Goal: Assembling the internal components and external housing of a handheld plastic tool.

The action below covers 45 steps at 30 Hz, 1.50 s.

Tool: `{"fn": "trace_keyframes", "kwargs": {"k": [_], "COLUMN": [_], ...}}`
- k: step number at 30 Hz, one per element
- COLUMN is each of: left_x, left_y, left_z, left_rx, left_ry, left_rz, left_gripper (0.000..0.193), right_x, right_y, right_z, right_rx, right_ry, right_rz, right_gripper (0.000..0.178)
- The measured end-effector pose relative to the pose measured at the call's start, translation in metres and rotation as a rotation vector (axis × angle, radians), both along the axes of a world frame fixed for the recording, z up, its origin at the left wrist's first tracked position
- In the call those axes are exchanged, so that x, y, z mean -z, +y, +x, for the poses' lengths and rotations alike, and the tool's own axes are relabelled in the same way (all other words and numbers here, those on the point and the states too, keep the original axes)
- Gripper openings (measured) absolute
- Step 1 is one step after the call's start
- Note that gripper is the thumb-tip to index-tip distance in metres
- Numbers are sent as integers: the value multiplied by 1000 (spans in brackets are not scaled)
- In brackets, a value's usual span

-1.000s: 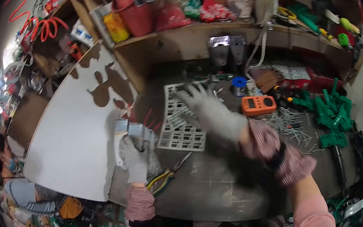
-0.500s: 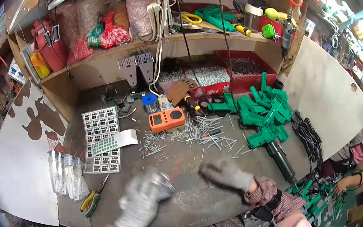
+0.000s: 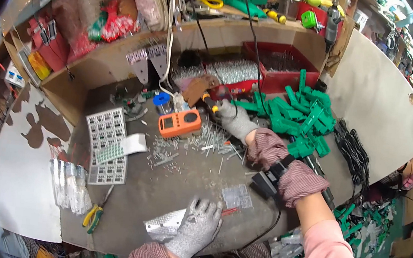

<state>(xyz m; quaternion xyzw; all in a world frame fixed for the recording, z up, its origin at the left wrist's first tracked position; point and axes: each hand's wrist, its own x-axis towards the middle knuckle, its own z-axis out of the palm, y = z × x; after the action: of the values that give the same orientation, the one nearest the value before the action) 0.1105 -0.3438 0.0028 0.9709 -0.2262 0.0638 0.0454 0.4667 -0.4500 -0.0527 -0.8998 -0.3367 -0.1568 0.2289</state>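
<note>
Many small black-and-white printed squares cover a label sheet [image 3: 93,136] near the left edge of the tabletop [image 3: 124,212], their print too small to read. A flat silvery plate [image 3: 161,226] with a few dark holes lies slantwise near the front edge. Farther back sits an orange meter [image 3: 180,124] with unreadable markings. The gloved left hand [image 3: 196,229], fingers nearly straight and together, covers the plate's right end; any grip is hidden. Toward the far edge, the gloved right hand [image 3: 237,121] is partly curled beside a yellow-and-black handle [image 3: 211,102]; I cannot tell whether it holds anything.
</note>
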Motion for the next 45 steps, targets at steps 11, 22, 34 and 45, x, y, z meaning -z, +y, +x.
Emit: {"fn": "trace_keyframes", "kwargs": {"k": [11, 22, 34, 45], "left_x": [25, 20, 1, 0], "left_y": [10, 8, 20, 37], "left_z": [5, 5, -9, -27], "left_rx": [-187, -46, -90, -247], "left_ry": [-84, -35, 61, 183], "left_rz": [-828, -350, -321, -301], "left_gripper": [37, 24, 64, 66], "right_x": [-67, -79, -49, -122], "right_y": [-96, -65, -43, -92], "right_z": [-256, -292, -48, -108], "right_rx": [-8, -21, 176, 57], "right_ry": [798, 572, -299, 634], "right_rz": [112, 160, -186, 1415], "right_gripper": [27, 24, 36, 52]}}
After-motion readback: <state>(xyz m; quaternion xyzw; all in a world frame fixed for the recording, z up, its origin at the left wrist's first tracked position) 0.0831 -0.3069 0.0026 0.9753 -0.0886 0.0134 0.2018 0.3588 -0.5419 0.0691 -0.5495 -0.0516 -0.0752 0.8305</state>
